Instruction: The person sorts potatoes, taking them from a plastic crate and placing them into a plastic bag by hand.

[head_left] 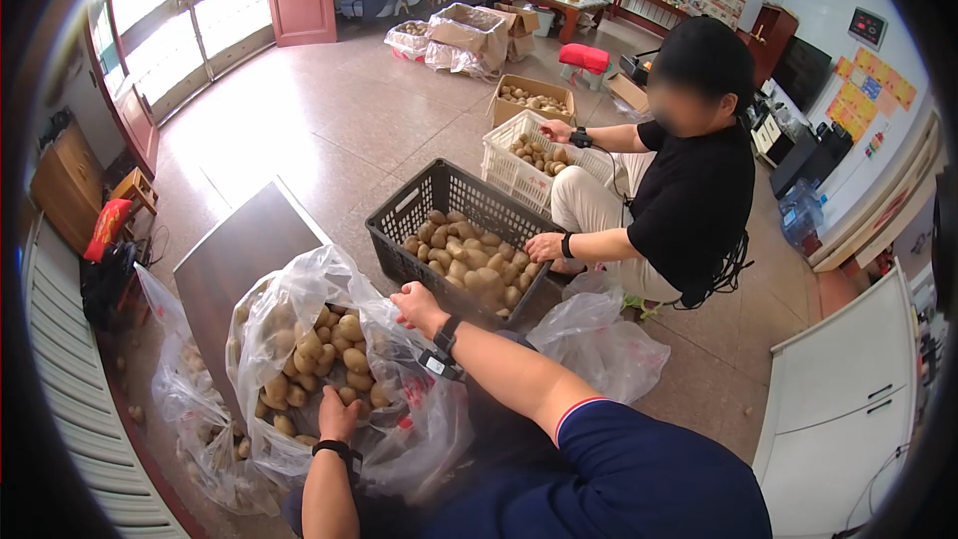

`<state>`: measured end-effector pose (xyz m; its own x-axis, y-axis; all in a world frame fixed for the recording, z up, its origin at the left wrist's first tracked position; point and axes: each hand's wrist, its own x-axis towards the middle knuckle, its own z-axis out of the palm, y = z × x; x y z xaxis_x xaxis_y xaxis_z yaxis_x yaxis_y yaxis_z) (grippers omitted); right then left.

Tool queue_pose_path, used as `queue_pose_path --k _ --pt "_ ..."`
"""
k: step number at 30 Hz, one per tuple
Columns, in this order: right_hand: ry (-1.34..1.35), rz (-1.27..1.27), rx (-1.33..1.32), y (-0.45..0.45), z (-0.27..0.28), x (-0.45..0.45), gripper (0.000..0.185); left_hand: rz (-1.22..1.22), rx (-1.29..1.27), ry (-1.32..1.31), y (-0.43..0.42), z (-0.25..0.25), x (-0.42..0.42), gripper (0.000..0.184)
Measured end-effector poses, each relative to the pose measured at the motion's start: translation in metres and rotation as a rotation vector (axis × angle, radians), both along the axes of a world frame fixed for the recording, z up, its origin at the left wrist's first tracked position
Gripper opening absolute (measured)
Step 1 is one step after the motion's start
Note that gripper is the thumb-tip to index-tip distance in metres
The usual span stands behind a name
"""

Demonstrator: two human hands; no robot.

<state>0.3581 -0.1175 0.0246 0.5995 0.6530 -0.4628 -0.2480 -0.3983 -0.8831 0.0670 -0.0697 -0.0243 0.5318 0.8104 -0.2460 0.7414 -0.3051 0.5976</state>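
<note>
Around left hand fingers, grip unclear: plenty of potatoes in bag. Right hand pinches its edge; crate beyond, part-filled.

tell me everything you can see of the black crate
The black crate looks like rigid plastic: rectangular, open-topped, its walls pierced by a lattice of slots, with a handle opening in one end. It stands upright on the tiled floor, holding many brown potatoes. The white crate is beside it. The co-worker's hand is at its far right corner; whether it touches the rim is unclear.
</note>
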Motion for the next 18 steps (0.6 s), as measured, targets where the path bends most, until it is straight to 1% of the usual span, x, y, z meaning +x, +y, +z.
queue_pose_path --k 3,4,6,8,9,10,11,12,13,14,15,16,17,18 --pt "-0.015 0.011 -0.009 -0.003 0.006 -0.006 0.054 0.012 0.035 0.006 -0.003 0.006 0.001 0.050" --pt "-0.043 0.052 -0.010 -0.005 0.007 -0.007 0.051 0.012 0.036 0.008 -0.002 0.005 0.000 0.050" --pt "-0.072 0.095 -0.010 -0.001 -0.001 -0.007 0.048 0.048 0.052 -0.096 0.000 -0.001 0.000 0.048" --pt "-0.418 0.152 0.050 0.006 -0.030 -0.009 0.043 0.065 0.028 -0.128 0.009 -0.013 -0.002 0.046" --pt "-0.419 0.150 0.050 0.004 -0.030 -0.014 0.043 0.079 0.003 -0.161 0.012 -0.017 -0.002 0.044" --pt "-0.568 0.198 0.145 0.002 -0.025 -0.021 0.042 0.079 0.003 -0.161 0.009 -0.003 0.003 0.044" --pt "-0.716 0.246 0.241 0.000 -0.020 -0.027 0.041 0.142 -0.083 -0.233 0.005 0.011 0.008 0.040" --pt "-0.716 0.246 0.240 -0.004 -0.009 -0.034 0.041 0.204 -0.169 -0.304 0.002 0.022 0.012 0.037" --pt "-0.720 0.368 0.305 -0.010 0.006 -0.042 0.040 0.204 -0.170 -0.302 0.005 0.018 0.012 0.037" --pt "-0.721 0.490 0.371 -0.015 0.017 -0.049 0.039 0.232 -0.282 -0.417 0.009 0.010 0.013 0.033" --pt "-0.719 0.489 0.369 -0.017 0.019 -0.055 0.039 0.260 -0.394 -0.533 0.010 0.011 0.014 0.029" --pt "-0.748 0.611 0.407 -0.020 0.021 -0.063 0.040 0.260 -0.395 -0.532 0.009 0.013 0.014 0.029" --pt "-0.777 0.733 0.444 -0.022 0.023 -0.069 0.040 0.270 -0.476 -0.577 0.008 0.015 0.015 0.026" --pt "-0.776 0.733 0.444 -0.024 0.022 -0.073 0.040 0.280 -0.557 -0.621 0.006 0.020 0.016 0.023"
